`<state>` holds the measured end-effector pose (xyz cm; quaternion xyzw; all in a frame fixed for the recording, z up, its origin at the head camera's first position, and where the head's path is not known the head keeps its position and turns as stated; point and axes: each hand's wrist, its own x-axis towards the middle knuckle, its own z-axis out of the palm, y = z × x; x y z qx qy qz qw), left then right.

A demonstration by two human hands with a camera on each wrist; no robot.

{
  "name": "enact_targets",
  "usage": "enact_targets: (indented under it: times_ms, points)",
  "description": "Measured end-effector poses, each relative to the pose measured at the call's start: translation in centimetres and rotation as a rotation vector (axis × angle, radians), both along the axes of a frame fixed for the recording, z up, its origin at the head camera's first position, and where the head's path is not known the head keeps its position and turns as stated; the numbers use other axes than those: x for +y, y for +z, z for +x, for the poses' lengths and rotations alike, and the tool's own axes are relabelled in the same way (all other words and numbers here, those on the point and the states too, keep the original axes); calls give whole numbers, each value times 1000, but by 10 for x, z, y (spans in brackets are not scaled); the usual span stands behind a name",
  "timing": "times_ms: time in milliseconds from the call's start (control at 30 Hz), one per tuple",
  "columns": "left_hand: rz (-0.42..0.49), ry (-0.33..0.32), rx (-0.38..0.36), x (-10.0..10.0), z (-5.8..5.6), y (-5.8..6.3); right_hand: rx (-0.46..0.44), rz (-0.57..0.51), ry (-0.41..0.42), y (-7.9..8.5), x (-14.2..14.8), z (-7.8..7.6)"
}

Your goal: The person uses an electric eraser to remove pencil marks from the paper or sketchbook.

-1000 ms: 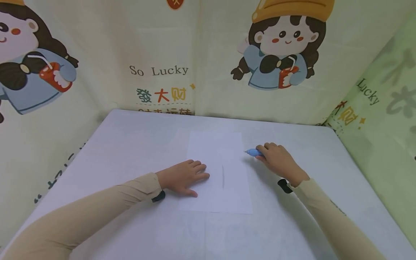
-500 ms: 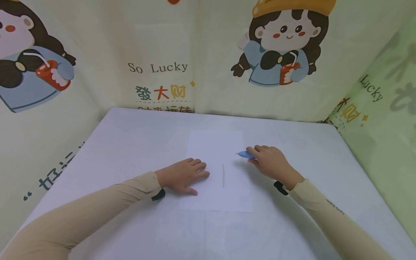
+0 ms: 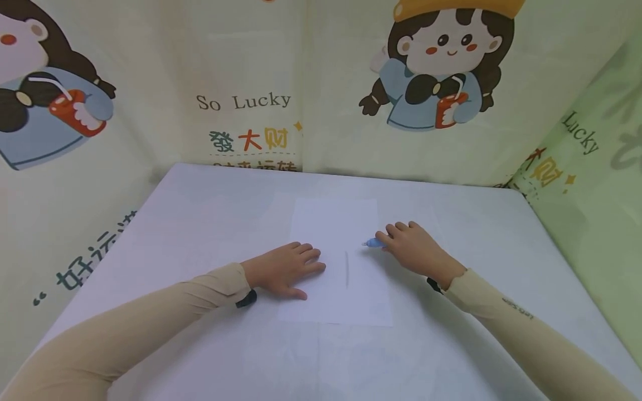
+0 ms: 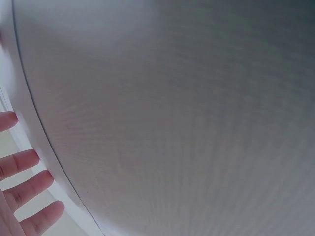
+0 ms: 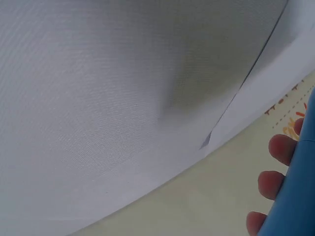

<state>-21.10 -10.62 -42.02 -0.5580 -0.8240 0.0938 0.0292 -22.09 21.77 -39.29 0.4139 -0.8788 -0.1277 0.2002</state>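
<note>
Lying on the table (image 3: 220, 223), the paper (image 3: 331, 223) is touched near its left edge by the left hand (image 3: 282, 270), fingers spread, presumably for steadiness, while the pen (image 3: 374, 243) is gripped by the right hand (image 3: 415, 248), fingers curled round it, apparently for control, tip near the line (image 3: 346, 270)

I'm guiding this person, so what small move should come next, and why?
Perhaps shift the right hand slightly left, bringing the blue tool toward the grey line: the tool's tip points left, just right of the line's far end, and the left hand lies partly over the paper.
</note>
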Motion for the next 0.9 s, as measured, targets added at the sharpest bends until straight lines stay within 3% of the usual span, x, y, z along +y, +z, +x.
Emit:
enact_targets:
  times_ms: [200,400,900]
  points:
    - [-6,-2,2,1,-1,1,39,45,122,-5,3,-8]
    - [20,-15,-8,0,0,2,20,56,179,-8,1,-17]
    - [-22,8,-17,1,-1,4,30,66,219,-8,-13,-24]
